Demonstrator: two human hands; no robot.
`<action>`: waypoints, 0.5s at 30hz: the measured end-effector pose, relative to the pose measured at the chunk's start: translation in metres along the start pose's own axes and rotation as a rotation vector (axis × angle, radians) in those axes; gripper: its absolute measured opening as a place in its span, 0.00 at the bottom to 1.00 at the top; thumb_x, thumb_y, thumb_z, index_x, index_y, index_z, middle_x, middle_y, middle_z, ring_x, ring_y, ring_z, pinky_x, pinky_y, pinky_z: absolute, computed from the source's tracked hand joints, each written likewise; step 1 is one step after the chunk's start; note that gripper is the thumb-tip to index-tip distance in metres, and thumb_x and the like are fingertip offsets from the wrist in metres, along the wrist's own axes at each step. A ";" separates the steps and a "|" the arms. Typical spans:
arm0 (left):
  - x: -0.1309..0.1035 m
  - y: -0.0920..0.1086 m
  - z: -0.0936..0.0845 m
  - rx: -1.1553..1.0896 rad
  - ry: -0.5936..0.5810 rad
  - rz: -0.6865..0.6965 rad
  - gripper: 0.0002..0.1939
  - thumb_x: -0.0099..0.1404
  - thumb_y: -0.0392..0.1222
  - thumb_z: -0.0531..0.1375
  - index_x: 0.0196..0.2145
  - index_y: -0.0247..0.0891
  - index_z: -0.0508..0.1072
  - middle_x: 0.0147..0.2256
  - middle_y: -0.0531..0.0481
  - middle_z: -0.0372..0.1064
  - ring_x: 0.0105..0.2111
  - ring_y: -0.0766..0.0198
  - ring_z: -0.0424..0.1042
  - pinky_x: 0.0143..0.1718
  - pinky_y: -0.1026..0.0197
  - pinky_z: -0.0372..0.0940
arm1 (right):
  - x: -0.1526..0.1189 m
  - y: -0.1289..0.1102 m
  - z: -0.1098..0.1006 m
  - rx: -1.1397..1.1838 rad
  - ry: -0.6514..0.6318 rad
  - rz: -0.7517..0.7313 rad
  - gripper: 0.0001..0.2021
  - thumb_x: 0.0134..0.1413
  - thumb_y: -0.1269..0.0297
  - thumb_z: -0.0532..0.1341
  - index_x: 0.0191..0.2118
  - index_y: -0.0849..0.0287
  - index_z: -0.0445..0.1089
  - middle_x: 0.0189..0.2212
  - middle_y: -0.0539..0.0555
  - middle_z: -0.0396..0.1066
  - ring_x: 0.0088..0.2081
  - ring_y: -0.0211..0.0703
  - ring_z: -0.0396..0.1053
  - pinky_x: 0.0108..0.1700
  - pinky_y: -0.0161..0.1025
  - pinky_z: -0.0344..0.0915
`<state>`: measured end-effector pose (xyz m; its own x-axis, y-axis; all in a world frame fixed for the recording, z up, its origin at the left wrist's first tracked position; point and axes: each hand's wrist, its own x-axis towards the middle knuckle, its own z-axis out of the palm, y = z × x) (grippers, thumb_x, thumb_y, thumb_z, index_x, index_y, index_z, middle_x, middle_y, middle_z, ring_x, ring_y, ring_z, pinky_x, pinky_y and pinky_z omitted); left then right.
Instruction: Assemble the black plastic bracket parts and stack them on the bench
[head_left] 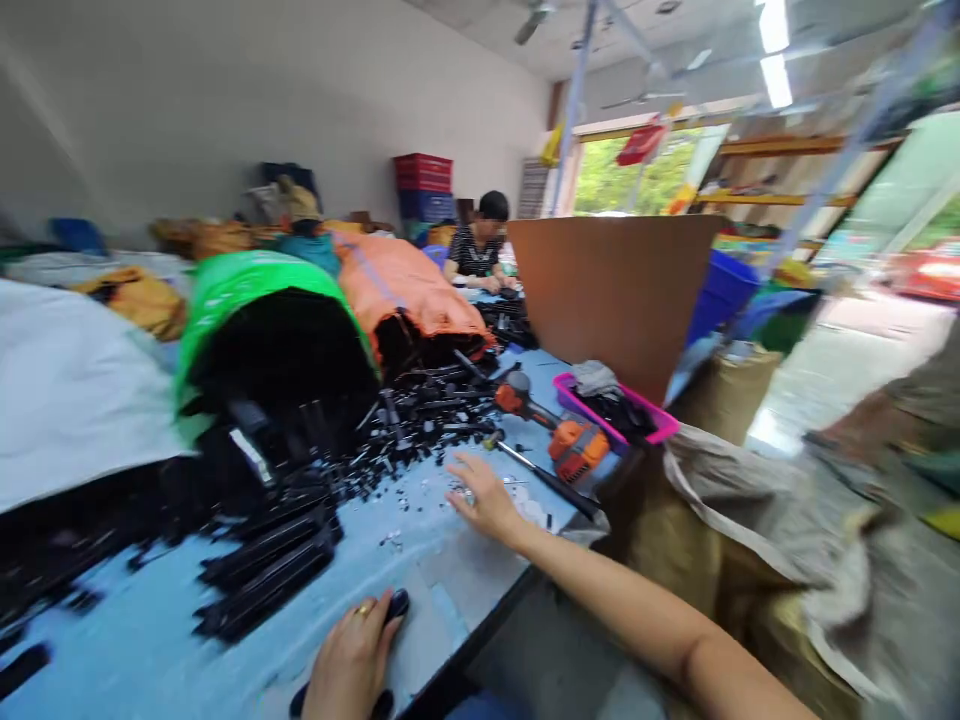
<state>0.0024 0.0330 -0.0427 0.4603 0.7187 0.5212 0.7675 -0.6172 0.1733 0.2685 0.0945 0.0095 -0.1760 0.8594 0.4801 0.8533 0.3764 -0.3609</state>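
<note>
At the table's near edge, my left hand (351,652) is closed around a black piece (398,604); its rounded end sticks out past the thumb, and the rest is mostly hidden. My right hand (484,497) reaches out over the blue tabletop (405,570) with its fingers apart and nothing seen in them. Tiny loose parts (391,541) are scattered beside it. Just beyond the right hand lies a hammer (546,476) with a black grip. Behind that is an orange and black cordless power tool (574,445). Long black parts (274,565) lie stacked to the left.
Black parts spill from a green sack (262,270) and an orange sack (405,285). A pink basket (660,425) stands at the right edge, before a brown board (611,290). A co-worker (478,250) sits at the far end. Pale sacks (750,500) hang at the right.
</note>
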 end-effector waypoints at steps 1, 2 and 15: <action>-0.001 0.002 -0.001 0.006 -0.025 -0.030 0.21 0.68 0.51 0.44 0.42 0.38 0.71 0.35 0.45 0.72 0.35 0.59 0.73 0.34 0.60 0.69 | 0.027 0.004 0.001 -0.047 -0.022 0.023 0.20 0.58 0.56 0.53 0.54 0.56 0.61 0.57 0.56 0.56 0.58 0.43 0.52 0.58 0.44 0.52; -0.002 0.004 -0.003 0.003 -0.046 -0.053 0.20 0.68 0.50 0.44 0.43 0.38 0.70 0.36 0.46 0.72 0.36 0.60 0.72 0.35 0.60 0.69 | 0.054 0.007 0.003 -0.108 -0.054 0.056 0.19 0.58 0.57 0.52 0.54 0.56 0.61 0.57 0.55 0.56 0.58 0.42 0.53 0.58 0.41 0.52; 0.009 0.033 -0.036 -0.315 -0.164 -0.376 0.18 0.64 0.47 0.52 0.49 0.38 0.67 0.41 0.40 0.68 0.42 0.51 0.67 0.44 0.46 0.63 | 0.214 0.037 0.011 -0.202 -0.215 0.261 0.19 0.59 0.62 0.48 0.49 0.66 0.67 0.43 0.67 0.69 0.46 0.51 0.67 0.46 0.45 0.61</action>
<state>0.0154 0.0073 -0.0024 0.2616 0.9345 0.2412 0.7332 -0.3550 0.5800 0.2568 0.2960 0.0900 -0.0208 0.9781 0.2071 0.9585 0.0784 -0.2741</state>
